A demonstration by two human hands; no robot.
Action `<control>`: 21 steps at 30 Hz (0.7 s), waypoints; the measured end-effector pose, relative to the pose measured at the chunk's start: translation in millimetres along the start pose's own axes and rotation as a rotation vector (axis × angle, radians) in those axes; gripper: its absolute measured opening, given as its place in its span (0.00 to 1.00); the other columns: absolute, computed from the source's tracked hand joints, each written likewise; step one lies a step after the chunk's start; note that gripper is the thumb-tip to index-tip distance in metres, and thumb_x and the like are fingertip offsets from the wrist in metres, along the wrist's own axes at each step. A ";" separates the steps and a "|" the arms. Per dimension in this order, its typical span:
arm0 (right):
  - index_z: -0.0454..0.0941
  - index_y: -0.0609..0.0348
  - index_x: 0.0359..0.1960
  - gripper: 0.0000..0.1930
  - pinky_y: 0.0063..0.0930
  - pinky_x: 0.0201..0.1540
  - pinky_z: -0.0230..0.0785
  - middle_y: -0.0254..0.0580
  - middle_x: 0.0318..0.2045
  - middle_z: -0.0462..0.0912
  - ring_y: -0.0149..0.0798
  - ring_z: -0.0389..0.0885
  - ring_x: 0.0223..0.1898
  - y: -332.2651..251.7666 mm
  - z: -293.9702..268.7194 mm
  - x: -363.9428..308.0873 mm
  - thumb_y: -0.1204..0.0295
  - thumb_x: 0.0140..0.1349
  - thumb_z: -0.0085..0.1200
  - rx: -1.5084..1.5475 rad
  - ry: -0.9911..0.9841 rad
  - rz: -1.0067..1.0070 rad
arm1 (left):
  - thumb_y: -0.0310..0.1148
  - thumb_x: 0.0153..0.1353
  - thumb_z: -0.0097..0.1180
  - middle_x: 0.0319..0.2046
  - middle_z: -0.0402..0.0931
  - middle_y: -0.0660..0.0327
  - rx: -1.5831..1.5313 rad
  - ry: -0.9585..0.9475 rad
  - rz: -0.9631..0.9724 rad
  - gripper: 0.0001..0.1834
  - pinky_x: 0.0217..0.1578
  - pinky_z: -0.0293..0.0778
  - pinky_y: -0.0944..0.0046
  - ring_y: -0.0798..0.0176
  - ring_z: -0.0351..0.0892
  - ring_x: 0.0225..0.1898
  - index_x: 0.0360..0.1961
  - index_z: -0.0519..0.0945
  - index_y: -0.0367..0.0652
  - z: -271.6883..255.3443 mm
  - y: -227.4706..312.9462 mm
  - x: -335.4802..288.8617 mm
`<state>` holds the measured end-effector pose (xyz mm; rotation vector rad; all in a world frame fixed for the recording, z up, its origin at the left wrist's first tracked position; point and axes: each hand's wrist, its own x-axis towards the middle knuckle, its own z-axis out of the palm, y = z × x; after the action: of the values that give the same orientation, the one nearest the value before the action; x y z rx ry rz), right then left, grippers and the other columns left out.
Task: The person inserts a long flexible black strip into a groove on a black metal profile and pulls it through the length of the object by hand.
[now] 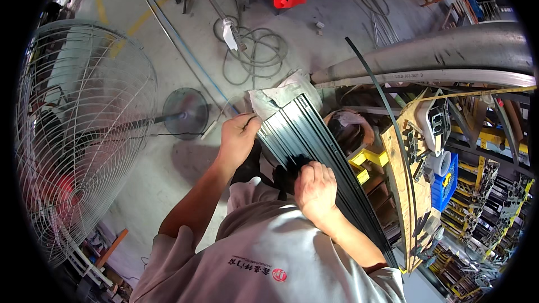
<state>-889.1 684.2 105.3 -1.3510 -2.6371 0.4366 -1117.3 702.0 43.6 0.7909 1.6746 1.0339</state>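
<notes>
I hold a bundle of long dark grey-green metal profiles (300,129) that slants from the floor side at upper left down past my right side. My left hand (238,134) grips the bundle's left edge near its upper end, fingers curled over it. My right hand (315,188) is closed on the bundle lower down, close to my chest. Crumpled clear plastic wrap (281,92) covers the bundle's far end. My grey shirt fills the lower middle of the view.
A large standing fan (78,134) with a wire cage is at the left, its round base (185,113) on the concrete floor. Coiled cable (252,50) lies further off. A thick grey pipe (438,53), a plywood board (401,174), a blue bin (446,182) and racks of profiles crowd the right.
</notes>
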 end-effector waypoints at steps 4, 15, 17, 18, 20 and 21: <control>0.72 0.63 0.34 0.07 0.45 0.35 0.73 0.52 0.31 0.78 0.55 0.78 0.28 -2.3 -2.2 -5.3 0.78 0.55 0.56 0.160 -0.061 0.093 | 0.27 0.61 0.59 0.29 0.79 0.56 -0.123 0.042 0.109 0.09 0.39 0.71 0.66 0.66 0.76 0.35 0.33 0.82 0.29 2.0 17.9 -11.6; 0.77 0.65 0.35 0.08 0.41 0.39 0.74 0.52 0.33 0.81 0.57 0.81 0.35 -2.5 -2.0 5.1 0.80 0.57 0.63 0.665 -0.017 0.430 | 0.22 0.58 0.63 0.40 0.82 0.57 -0.178 -0.013 -0.049 0.07 0.45 0.72 0.68 0.65 0.79 0.42 0.36 0.86 0.29 -4.5 10.7 -6.7; 0.79 0.66 0.36 0.08 0.38 0.40 0.75 0.52 0.31 0.83 0.56 0.82 0.34 0.3 -0.1 7.0 0.78 0.58 0.64 0.670 -0.040 0.482 | 0.21 0.58 0.62 0.42 0.82 0.57 -0.240 0.031 -0.050 0.07 0.47 0.72 0.67 0.66 0.78 0.43 0.37 0.86 0.30 0.7 2.9 -11.3; 0.79 0.66 0.35 0.07 0.38 0.40 0.74 0.52 0.31 0.83 0.56 0.82 0.35 1.9 1.3 7.8 0.78 0.58 0.64 0.634 -0.042 0.466 | 0.21 0.58 0.62 0.43 0.81 0.56 -0.271 0.054 -0.050 0.07 0.48 0.72 0.67 0.66 0.78 0.44 0.38 0.86 0.30 2.6 -1.9 -12.6; 0.79 0.66 0.34 0.06 0.38 0.40 0.74 0.52 0.31 0.83 0.56 0.82 0.35 4.4 5.4 8.9 0.78 0.59 0.63 0.561 -0.047 0.433 | 0.19 0.58 0.61 0.46 0.81 0.58 -0.264 0.041 0.011 0.16 0.51 0.71 0.67 0.67 0.77 0.46 0.49 0.82 0.32 4.4 -16.7 -14.5; 0.79 0.66 0.32 0.05 0.38 0.39 0.75 0.52 0.30 0.83 0.56 0.83 0.34 4.5 7.2 7.4 0.79 0.58 0.64 0.541 -0.043 0.429 | 0.18 0.58 0.61 0.46 0.80 0.59 -0.301 0.052 -0.013 0.19 0.51 0.71 0.68 0.68 0.77 0.46 0.52 0.81 0.32 8.9 -22.7 -18.2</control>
<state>-891.8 691.4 97.0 -1.6915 -2.0078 1.1411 -1103.9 679.0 28.9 0.5588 1.5178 1.2701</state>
